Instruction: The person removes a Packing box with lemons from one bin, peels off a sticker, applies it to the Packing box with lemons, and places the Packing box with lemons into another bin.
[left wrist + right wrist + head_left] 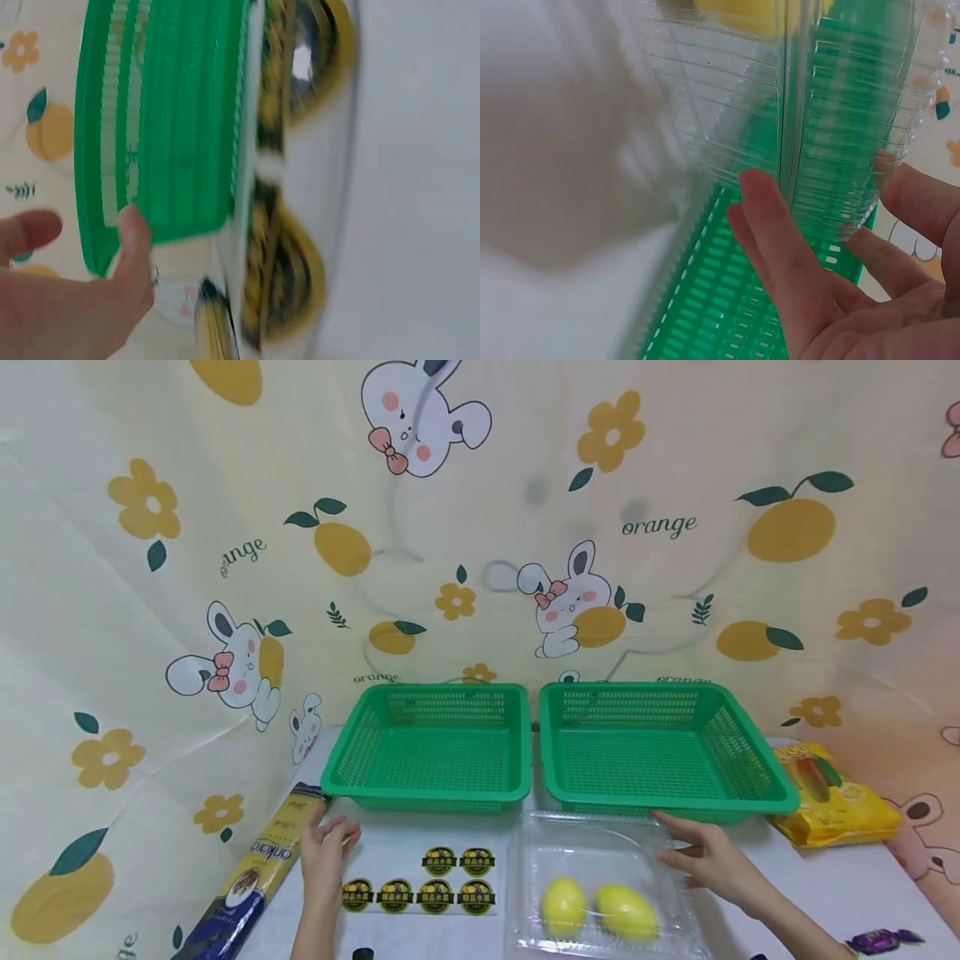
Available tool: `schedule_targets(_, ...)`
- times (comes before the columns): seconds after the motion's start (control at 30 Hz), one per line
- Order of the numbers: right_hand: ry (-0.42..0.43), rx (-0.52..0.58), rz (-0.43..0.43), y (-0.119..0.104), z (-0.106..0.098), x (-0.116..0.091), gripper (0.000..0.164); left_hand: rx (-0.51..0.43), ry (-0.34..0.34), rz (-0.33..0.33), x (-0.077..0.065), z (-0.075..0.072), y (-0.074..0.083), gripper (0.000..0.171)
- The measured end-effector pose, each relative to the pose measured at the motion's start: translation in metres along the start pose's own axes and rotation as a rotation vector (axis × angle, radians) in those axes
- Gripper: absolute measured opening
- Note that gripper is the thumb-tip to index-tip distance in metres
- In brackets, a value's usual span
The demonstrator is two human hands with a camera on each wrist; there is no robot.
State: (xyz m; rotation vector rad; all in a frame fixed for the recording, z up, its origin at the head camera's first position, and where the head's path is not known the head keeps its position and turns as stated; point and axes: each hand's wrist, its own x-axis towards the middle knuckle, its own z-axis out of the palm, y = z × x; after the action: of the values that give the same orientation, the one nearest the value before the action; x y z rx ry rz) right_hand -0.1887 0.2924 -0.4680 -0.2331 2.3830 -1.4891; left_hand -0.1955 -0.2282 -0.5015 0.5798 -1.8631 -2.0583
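A clear plastic clamshell box [600, 843] lies on the white table with its lid over two yellow, lemon-like fruits [626, 912]. Spread around the box's right side is my right hand [701, 856]. In the right wrist view its fingertips [759, 191] reach the ribbed plastic by the rim, without a visible firm grip. My left hand [326, 852] hovers with loosely bent fingers and holds nothing. Beside it lies a sheet of round black-and-gold stickers [435, 897], also seen as blurred stickers [289, 281] in the left wrist view.
Two green plastic baskets, left [427, 797] and right [667, 806], stand along the back. A long blue-and-gold packet [255, 868] lies at left. On the right are a yellow packet [840, 802] and a purple wrapped candy [885, 941]. A patterned curtain [480, 527] hangs behind.
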Motion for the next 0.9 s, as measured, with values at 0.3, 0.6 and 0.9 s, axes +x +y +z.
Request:
schedule_targets(0.3, 0.064, -0.05, 0.046, 0.001, 0.001, -0.002, 0.071, 0.472, -0.295, 0.134, 0.006, -0.009, -0.011, 0.031)
schedule_targets(0.6, 0.101, -0.104, 0.029, 0.0, 0.001, 0.0, 0.069, 0.69, -0.802, 0.348, 0.022, 0.025, -0.014, 0.034)
schedule_targets(0.9, 0.137, -0.113, 0.053, -0.001, -0.007, -0.006, 0.06, 0.792, -0.92, 0.296, 0.024, 0.035, -0.013, 0.044)
